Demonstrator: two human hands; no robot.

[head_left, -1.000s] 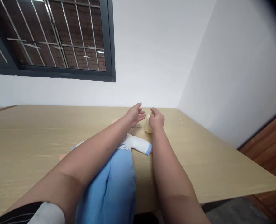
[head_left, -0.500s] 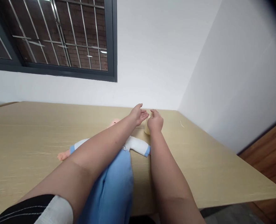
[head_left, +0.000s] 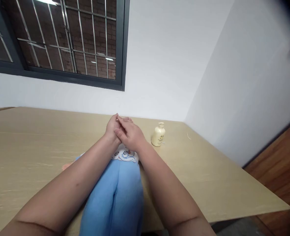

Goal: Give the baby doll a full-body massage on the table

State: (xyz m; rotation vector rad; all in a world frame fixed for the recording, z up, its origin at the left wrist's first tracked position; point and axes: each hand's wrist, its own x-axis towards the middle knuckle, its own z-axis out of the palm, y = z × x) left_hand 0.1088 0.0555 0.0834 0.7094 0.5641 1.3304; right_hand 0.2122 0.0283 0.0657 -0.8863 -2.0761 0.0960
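Observation:
My left hand and my right hand are pressed together, palm to palm, above a doll. The right hand lies flat across the left palm, its thumb near the left wrist; the left fingers are mostly covered. Beneath them the doll lies on its back, in blue trousers and a white top with a cartoon face. Its head is hidden behind my hands, and its arms mostly behind my forearms. To the right of my hands stands a pale yellow pump bottle, upright and untouched, with dark print.
The light wood table reaches back to a white wall. A thin pale strand lies right of the bottle. A barred window is at upper left. The table's right edge runs toward a brown wooden panel.
Both hands have moved left, away from the pump bottle, and come together over the doll. Before, the right hand was at the bottle and the left was held palm up beside it.

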